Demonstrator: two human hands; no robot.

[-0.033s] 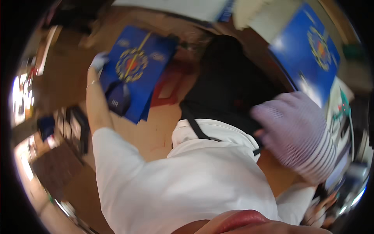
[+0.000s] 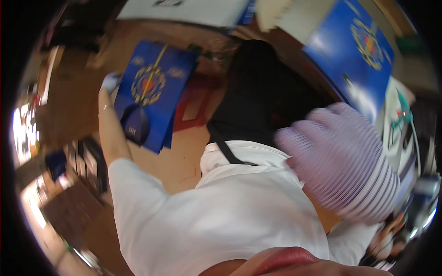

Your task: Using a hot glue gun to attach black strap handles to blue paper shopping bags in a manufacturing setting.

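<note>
My left hand (image 2: 110, 83), in a pale glove, closes on the left edge of a stack of blue printed sheets (image 2: 172, 99). The sheets carry a yellow ring emblem and a darker rounded patch, and their lower edges fan slightly apart. The fingertips are hidden behind them. My right hand (image 2: 334, 152) wears a purple-and-white striped glove and is raised before my body. Its fingers look bent but are smeared, and I cannot see whether anything is in them. Beyond it lies another blue printed sheet (image 2: 338, 55) with the same emblem, shining with reflected light.
A pale surface (image 2: 184, 11) runs across the far side. The blue sheet at right rests on a light tabletop or stack. A red frame-like thing (image 2: 191, 108) sits low behind the held sheets. Green and white cords (image 2: 405, 112) hang at the right.
The held blue sheets have shifted slightly left and down with my left hand. My right hand has moved left, toward my body's middle. The whole view has turned a little.
</note>
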